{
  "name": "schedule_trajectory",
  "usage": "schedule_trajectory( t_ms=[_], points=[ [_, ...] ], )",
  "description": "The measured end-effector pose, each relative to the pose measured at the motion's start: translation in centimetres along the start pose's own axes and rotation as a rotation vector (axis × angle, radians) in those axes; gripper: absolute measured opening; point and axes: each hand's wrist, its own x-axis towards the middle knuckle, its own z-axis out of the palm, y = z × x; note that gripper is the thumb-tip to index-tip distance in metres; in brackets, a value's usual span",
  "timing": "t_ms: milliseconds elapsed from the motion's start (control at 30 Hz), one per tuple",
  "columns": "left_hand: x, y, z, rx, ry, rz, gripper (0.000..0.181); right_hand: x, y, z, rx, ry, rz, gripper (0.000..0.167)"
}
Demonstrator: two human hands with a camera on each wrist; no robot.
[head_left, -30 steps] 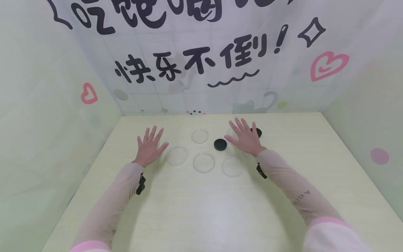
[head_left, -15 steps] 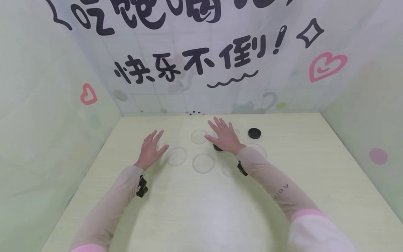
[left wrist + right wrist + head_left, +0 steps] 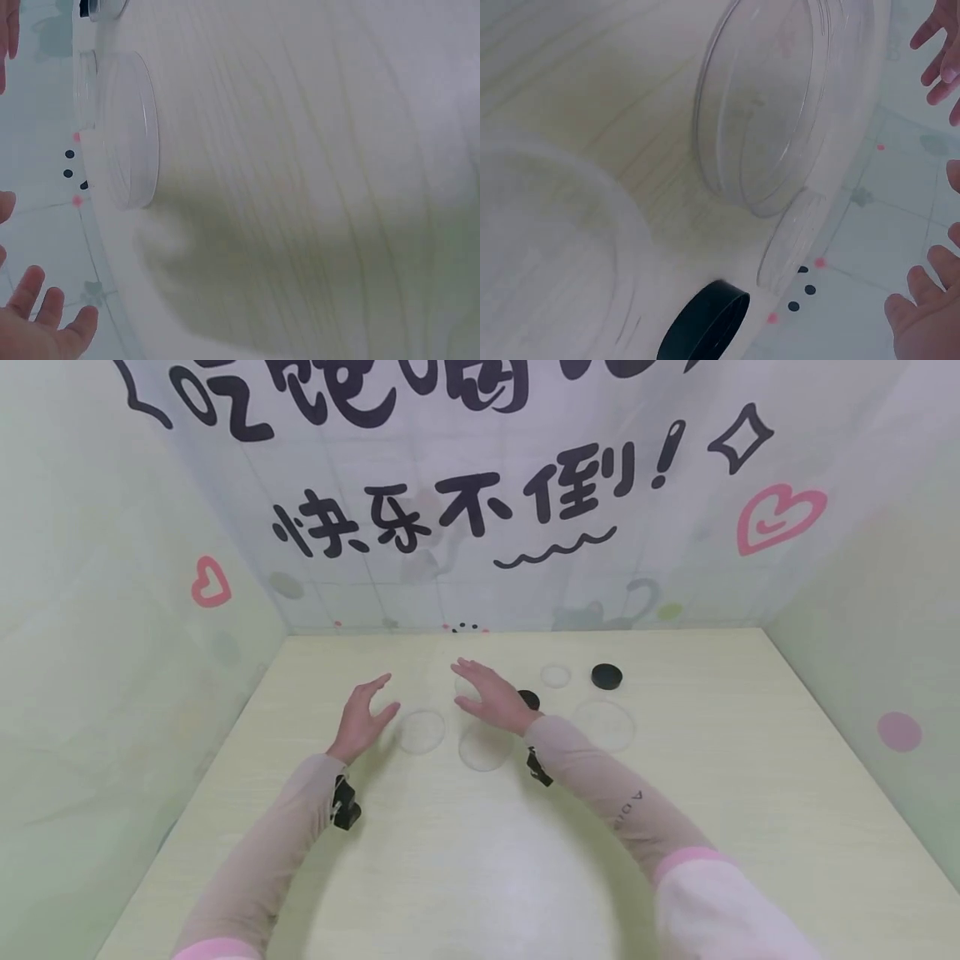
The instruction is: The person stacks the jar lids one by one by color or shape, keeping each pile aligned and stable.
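Observation:
My left hand (image 3: 362, 718) hovers above the left of the table, thumb apart from the bent fingers and nothing between them. Just right of it lies a clear shallow round dish (image 3: 422, 732). My right hand (image 3: 491, 696) hangs above the middle of the group, fingers extended, holding nothing. It partly covers a clear dish at the back, another clear dish (image 3: 486, 747) below it and a black round lid-like piece (image 3: 529, 699). In the right wrist view, the right hand's fingers (image 3: 922, 289) stay apart from the black piece (image 3: 705, 322) and the clear dishes.
To the right lie a large clear dish (image 3: 604, 725), a small clear disc (image 3: 556, 676) and a second black round piece (image 3: 607, 677). The pale wooden table (image 3: 480, 877) meets a printed cloth backdrop (image 3: 465, 593) behind, with cloth walls on both sides.
My right hand has swept left from the right-hand pieces to the middle, uncovering the far black piece and small disc. My left hand has turned, its spread fingers drawing together and bending.

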Motion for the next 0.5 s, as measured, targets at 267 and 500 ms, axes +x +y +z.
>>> schedule_trajectory(
  t_ms=[267, 500],
  points=[
    [-0.3, -0.7, 0.8, -0.151, -0.061, -0.172, 0.052, 1.2, -0.2, 2.4, 0.197, 0.040, 0.039, 0.042],
    [-0.6, -1.0, 1.4, -0.194, -0.061, -0.285, 0.051, 1.9, 0.0, 3.8, 0.312, 0.027, 0.105, 0.042]
  ],
)
